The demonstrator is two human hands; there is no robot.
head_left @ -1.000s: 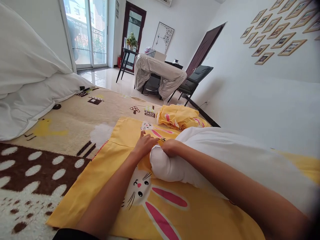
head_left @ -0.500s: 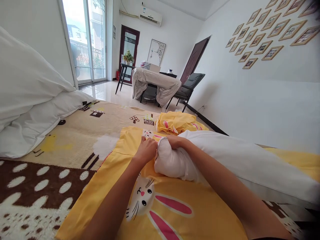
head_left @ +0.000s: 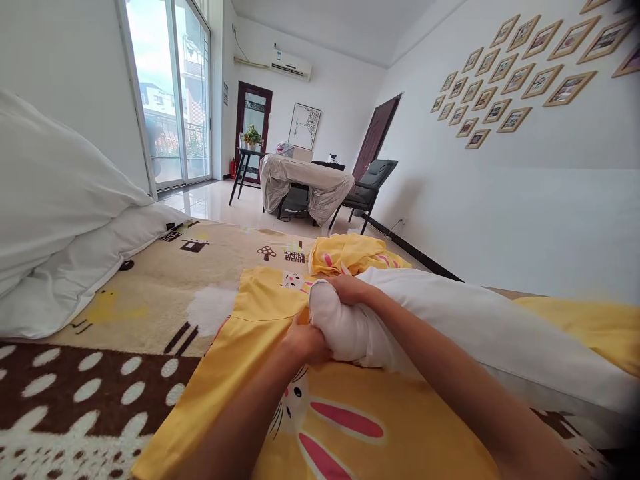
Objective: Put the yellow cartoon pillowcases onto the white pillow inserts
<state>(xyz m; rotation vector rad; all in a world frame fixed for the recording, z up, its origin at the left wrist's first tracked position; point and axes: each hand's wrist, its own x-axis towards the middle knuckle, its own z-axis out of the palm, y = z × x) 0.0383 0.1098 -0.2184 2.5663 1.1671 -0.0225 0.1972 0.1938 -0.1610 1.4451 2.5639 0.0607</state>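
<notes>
A white pillow lies lengthwise on a yellow pillowcase printed with rabbit faces and pink ears. My right hand is closed round the pillow's far edge near its bunched left end. Just below that end, my left hand pinches the pillowcase fabric, its thumb up and the other fingers partly hidden beside the pillow. Flat fabric of the pillowcase spreads to the left of both hands.
A patterned brown and beige blanket covers the bed. Crumpled yellow rabbit-print cloth lies beyond my hands. White bedding is heaped at the left. Behind the bed stand a covered table and a dark chair.
My left hand has moved down and slightly toward me, from the pillow's end to beneath it. My right hand keeps its hold on the pillow. The head view has tilted up slightly.
</notes>
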